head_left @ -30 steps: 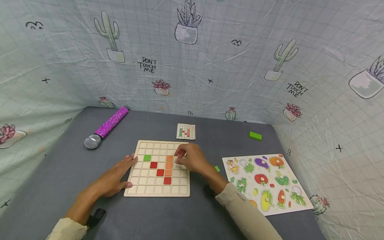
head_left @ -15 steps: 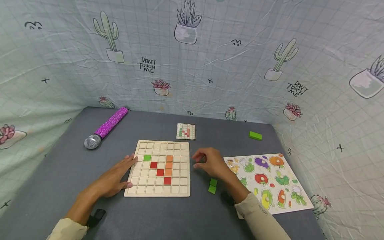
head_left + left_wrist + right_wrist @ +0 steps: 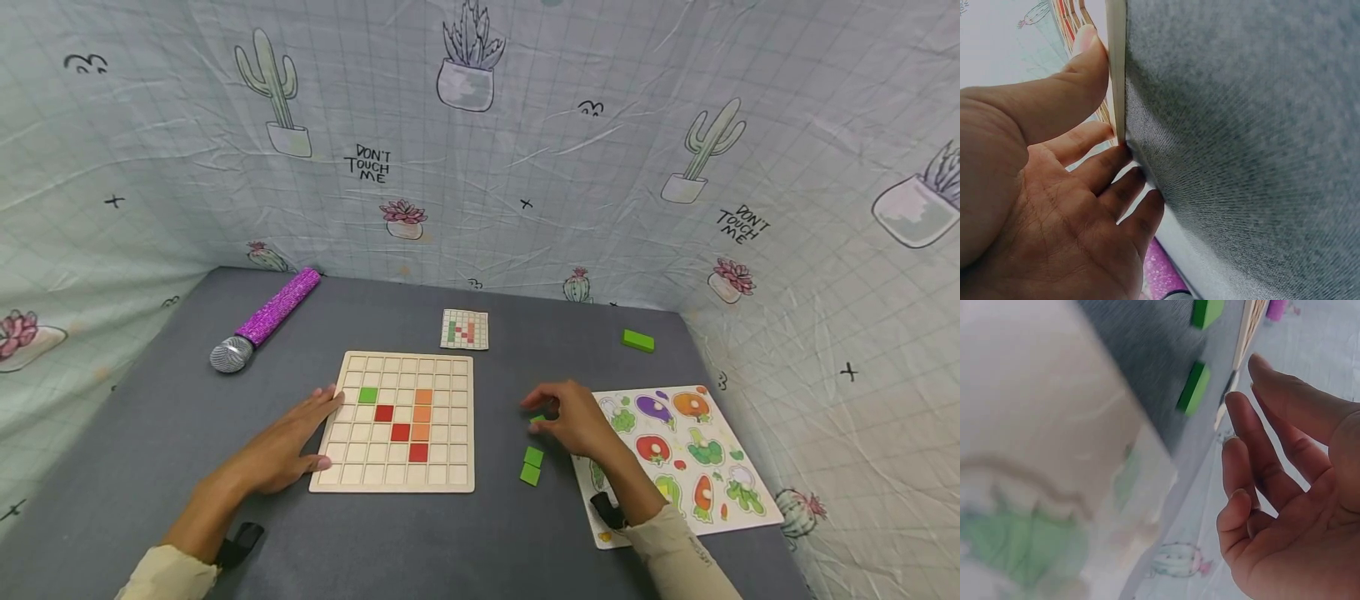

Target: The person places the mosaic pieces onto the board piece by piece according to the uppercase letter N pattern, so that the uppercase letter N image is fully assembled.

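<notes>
A wooden grid board (image 3: 450, 456) lies on the grey table, with a green tile (image 3: 368, 395), three red tiles (image 3: 401, 432) in a diagonal and three orange tiles (image 3: 423, 413) in a column. My left hand (image 3: 296, 442) rests at the board's left edge, fingers extended; in the left wrist view its thumb (image 3: 1072, 94) lies over the rim. My right hand (image 3: 573, 417) is above a loose green tile (image 3: 537, 419), partly hidden by it, thumb and fingers apart with nothing between them. Two more green tiles (image 3: 532, 465) lie closer to me.
A small pattern card (image 3: 465, 329) lies behind the board. Right of it are a green block (image 3: 638, 340) and a vegetable puzzle board (image 3: 678, 483), partly under my right forearm. A purple glitter microphone (image 3: 273, 312) lies at the back left. Patterned cloth surrounds the table.
My right hand has moved right from the grid board to the loose green tile, uncovering the board's right side and two green tiles. My left hand has stayed in place.
</notes>
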{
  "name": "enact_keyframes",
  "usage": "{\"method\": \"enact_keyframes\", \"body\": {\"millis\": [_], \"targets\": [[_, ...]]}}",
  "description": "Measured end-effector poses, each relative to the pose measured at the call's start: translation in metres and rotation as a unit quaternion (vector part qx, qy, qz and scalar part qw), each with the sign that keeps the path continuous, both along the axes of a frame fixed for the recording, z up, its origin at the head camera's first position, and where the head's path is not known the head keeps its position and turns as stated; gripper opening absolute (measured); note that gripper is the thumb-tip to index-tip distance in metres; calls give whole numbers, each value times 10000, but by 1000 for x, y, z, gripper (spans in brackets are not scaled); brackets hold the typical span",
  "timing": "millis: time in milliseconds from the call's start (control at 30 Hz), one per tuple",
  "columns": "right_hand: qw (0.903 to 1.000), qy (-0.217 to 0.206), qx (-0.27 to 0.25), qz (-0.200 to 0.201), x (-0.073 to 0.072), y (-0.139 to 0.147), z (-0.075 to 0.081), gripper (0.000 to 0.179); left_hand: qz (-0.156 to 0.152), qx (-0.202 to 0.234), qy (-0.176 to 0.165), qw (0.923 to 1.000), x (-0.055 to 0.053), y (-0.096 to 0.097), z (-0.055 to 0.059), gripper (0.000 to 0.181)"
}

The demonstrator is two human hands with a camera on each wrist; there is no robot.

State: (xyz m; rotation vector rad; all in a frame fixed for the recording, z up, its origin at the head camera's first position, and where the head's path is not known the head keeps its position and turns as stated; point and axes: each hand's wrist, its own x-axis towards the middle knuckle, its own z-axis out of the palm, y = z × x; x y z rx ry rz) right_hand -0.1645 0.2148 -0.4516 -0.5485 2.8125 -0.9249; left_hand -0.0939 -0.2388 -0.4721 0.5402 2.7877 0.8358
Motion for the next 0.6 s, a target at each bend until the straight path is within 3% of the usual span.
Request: {"method": "enact_keyframes", "body": {"millis": [300,600], "targets": [[9996,-90,275,58,-1,14,-4,33,-10,29,-10,10000,0,0,1,87],[9991,79,333,242,-3,9,-10,29,10,11,-23,10000,1,0,3,87]]}}
